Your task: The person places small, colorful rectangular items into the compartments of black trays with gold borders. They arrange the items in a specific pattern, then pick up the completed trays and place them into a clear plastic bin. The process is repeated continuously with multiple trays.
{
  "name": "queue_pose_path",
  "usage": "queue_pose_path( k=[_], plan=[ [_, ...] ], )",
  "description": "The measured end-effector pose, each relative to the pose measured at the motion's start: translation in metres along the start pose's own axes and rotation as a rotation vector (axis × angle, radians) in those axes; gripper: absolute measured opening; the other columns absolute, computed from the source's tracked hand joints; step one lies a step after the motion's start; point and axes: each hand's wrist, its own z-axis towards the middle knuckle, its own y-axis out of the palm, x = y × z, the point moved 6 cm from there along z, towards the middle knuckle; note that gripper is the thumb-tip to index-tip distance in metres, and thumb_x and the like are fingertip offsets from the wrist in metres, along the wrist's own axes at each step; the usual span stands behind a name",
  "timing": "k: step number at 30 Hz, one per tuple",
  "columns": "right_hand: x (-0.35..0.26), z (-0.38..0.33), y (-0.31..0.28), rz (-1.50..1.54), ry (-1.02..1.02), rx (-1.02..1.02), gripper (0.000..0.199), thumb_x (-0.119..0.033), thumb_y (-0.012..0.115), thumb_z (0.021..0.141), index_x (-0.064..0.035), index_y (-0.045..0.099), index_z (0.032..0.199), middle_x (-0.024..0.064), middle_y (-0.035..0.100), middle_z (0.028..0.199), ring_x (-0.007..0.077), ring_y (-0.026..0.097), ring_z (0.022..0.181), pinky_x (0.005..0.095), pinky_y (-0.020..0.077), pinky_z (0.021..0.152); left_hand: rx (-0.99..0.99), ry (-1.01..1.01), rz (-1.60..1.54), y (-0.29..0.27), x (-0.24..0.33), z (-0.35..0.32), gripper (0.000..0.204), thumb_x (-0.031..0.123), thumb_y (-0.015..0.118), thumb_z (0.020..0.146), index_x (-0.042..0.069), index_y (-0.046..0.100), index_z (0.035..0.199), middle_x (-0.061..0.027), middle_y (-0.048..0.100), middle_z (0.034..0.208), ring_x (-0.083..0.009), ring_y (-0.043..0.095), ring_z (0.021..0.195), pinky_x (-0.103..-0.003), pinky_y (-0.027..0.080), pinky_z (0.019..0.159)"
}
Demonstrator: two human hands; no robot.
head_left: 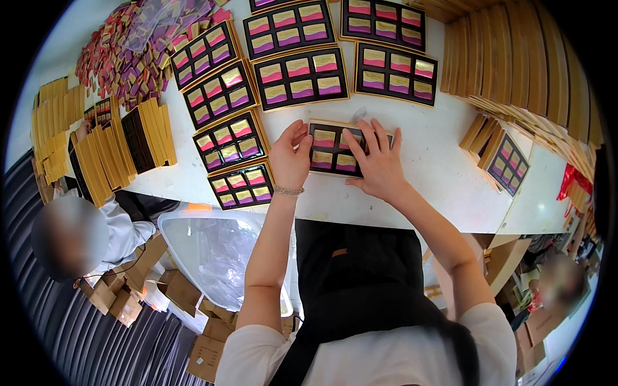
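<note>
Closest in, both hands are down on a flat gold-rimmed tray [331,149] of small pink and purple packets, sitting near the front edge of the white table [438,174]. The left hand [290,157] has its fingers [297,132] held close together, resting against the tray's left edge. The right hand [380,164] has fingers [370,135] spread, lying flat over the tray's right half, not pinching anything.

Looks like light card to me, fairly stiff but easy to bend, with a glossy top that's probably slippery, so I'd take it by the two short edges rather than press the middle.

Further back are more filled trays [299,77] in rows, then stacks of gold box parts [508,58] at the far right.
</note>
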Motion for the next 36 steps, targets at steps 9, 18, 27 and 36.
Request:
queue_pose_path(
  k=[9,18,27,36],
  plan=[
    [0.034,-0.052,0.013,-0.058,0.172,0.007,0.102,-0.056,0.079,0.058,-0.019,0.038,0.143,0.0162,0.027,0.151,0.04,0.022,0.139,0.0745,0.0072,0.102,-0.212,0.021,0.052,0.05,-0.001,-0.008,0.036,0.001,0.071,0.074,0.003,0.065,0.11,-0.0114,0.072,0.094,-0.0202,0.07,0.086,-0.031,0.055,0.076],
    [0.088,-0.152,-0.01,-0.226,0.543,0.008,0.11,-0.044,0.085,0.055,-0.0092,0.031,0.144,0.0245,0.016,0.153,0.0454,0.011,0.142,0.0676,0.0023,0.109,0.381,0.708,0.167,-0.041,0.192,0.236,0.049,0.024,0.076,0.077,0.001,0.057,0.115,-0.0169,0.065,0.108,-0.0307,0.062,0.101,-0.038,0.048,0.087],
    [0.012,-0.045,-0.055,0.091,0.265,0.44,0.091,-0.026,0.076,0.074,-0.0025,0.024,0.145,0.0292,0.021,0.149,0.0507,0.021,0.136,0.0662,0.0128,0.107,0.333,0.545,0.31,-0.078,0.169,0.451,0.078,0.04,0.083,0.067,0.01,0.054,0.132,-0.0152,0.066,0.114,-0.028,0.065,0.097,-0.039,0.051,0.085],
    [0.081,0.035,-0.081,0.197,0.309,0.498,0.096,-0.032,0.077,0.073,0.0019,0.023,0.144,0.0246,0.024,0.149,0.0454,0.023,0.137,0.0577,0.0249,0.108,0.2,0.53,0.268,-0.088,0.161,0.458,0.075,0.046,0.081,0.068,0.004,0.055,0.125,-0.0084,0.07,0.103,-0.0196,0.066,0.095,-0.033,0.05,0.085]
  ],
)
